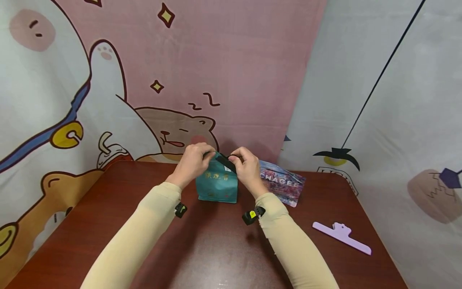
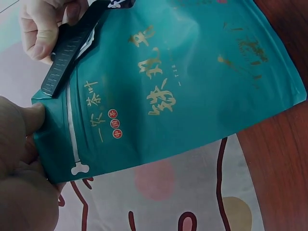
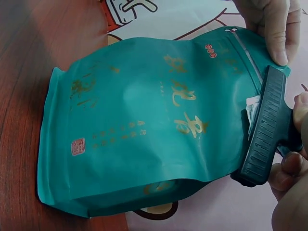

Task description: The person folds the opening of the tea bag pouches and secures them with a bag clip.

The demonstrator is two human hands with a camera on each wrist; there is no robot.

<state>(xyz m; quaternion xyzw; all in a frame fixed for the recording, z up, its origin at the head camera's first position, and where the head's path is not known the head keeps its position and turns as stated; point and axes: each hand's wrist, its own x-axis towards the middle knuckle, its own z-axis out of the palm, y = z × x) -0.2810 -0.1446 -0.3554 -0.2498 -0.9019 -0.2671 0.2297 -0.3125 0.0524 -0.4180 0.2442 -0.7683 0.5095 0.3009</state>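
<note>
A teal tea bag (image 1: pixel 218 188) with gold characters stands upright near the back of the table. My left hand (image 1: pixel 193 161) pinches the bag's top corner, as the left wrist view shows beside the pale strip (image 2: pixel 72 125) along the bag. A black bag clip (image 3: pixel 263 130) lies across the top edge of the bag, and my right hand (image 1: pixel 249 168) grips it by its handle. In the right wrist view a small white label (image 3: pixel 251 108) sticks out beside the clip. Whether the clip's jaws bite on the bag I cannot tell.
Behind my right hand a colourful flat "CHAGEE" packet (image 1: pixel 285 185) rests on the brown table (image 1: pixel 223 249). A lilac clip (image 1: pixel 341 237) lies at the right side. A cartoon-printed cloth (image 1: pixel 245 72) hangs behind the table's back edge.
</note>
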